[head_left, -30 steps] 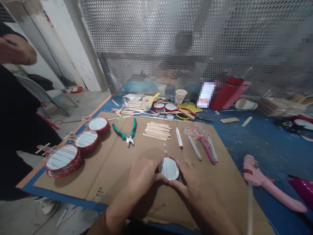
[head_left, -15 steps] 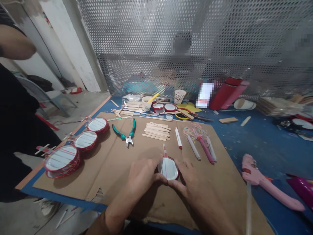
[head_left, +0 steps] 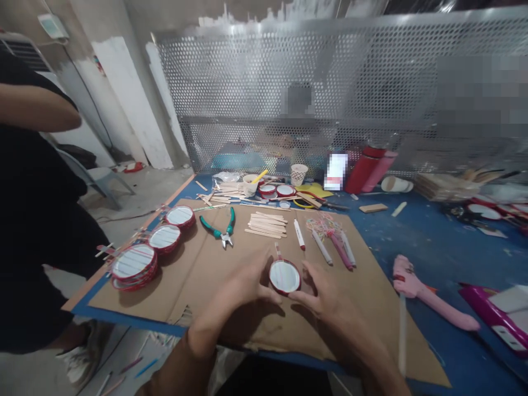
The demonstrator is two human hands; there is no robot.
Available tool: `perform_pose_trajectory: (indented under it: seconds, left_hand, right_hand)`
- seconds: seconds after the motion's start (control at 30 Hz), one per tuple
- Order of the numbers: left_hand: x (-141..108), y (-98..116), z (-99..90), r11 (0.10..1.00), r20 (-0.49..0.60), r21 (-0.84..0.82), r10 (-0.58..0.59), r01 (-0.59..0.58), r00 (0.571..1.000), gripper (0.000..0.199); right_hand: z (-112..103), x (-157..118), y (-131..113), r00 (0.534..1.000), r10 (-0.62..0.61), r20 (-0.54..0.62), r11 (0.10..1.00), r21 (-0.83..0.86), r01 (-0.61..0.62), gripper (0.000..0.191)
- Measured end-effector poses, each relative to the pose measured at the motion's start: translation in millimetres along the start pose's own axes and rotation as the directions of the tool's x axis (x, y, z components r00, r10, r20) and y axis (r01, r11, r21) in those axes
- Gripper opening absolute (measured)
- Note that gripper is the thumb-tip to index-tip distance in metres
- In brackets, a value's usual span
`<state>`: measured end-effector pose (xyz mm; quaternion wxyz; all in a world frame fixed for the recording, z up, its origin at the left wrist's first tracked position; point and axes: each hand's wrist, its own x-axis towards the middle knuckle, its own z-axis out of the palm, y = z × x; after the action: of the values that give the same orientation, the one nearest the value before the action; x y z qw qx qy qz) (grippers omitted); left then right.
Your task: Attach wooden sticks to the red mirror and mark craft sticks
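Observation:
A small toy banjo (head_left: 284, 276), with a round white face, red rim and short stick neck pointing away from me, lies on the cardboard sheet (head_left: 214, 264). My left hand (head_left: 243, 283) curves along its left side, thumb and fingers apart, with a slight gap to the rim. On the other side, my right hand (head_left: 330, 294) is open too; its thumb tip is at the rim's lower right edge, and I cannot tell whether it touches. Just beyond lie a pile of wooden craft sticks (head_left: 266, 224) and a white marker with a red tip (head_left: 299, 235).
Several finished toy banjos (head_left: 135, 262) line the left side near green-handled cutting pliers (head_left: 223, 231). Pens with colourful strings (head_left: 339, 250) lie right of the marker. A pink glue gun (head_left: 429, 297) rests at right. A perforated metal screen (head_left: 247, 82) stands behind; a person (head_left: 33, 192) stands at left.
Both hands have loosened from the toy banjo's rim and spread slightly apart, leaving it lying on the cardboard. The camera view has tilted up and shifted.

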<state>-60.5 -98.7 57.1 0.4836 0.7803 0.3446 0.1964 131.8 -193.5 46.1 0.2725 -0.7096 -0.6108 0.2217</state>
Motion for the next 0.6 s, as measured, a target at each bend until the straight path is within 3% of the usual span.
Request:
perform_pose_trajectory:
  seconds: [0.1,0.17,0.3,0.43,0.6]
  left_hand:
    - [-5.6,-5.8,-7.0,0.954,0.115,-0.225,-0.177,0.199,0.977,0.105]
    - [-9.8,-10.5,-10.5,0.894,0.145,-0.373,-0.207,0.247,0.968,0.103]
    - [-16.2,-22.8,-14.9,0.82,-0.022,-0.562,-0.147,0.109,0.989,0.067]
    - [-18.9,-33.5,-15.2,0.765,-0.135,-0.644,-0.102,-0.009,0.986,0.05]
    - [-23.5,-35.9,-4.5,0.864,-0.294,-0.501,-0.123,-0.043,0.948,0.044]
  right_hand:
    - [3.5,-3.1,6.4,0.989,0.098,-0.111,0.995,0.042,-0.094,0.047]
    - [5.6,-6.6,8.0,0.977,0.108,-0.182,0.993,0.071,-0.096,0.044]
    - [8.0,-16.7,3.3,0.973,0.098,-0.21,0.991,0.106,-0.077,0.032]
    - [12.3,-24.4,-4.0,0.964,0.107,-0.244,0.992,0.086,-0.088,0.032]
    - [8.8,-26.1,-10.1,0.952,0.078,-0.295,0.995,-0.034,-0.093,0.041]
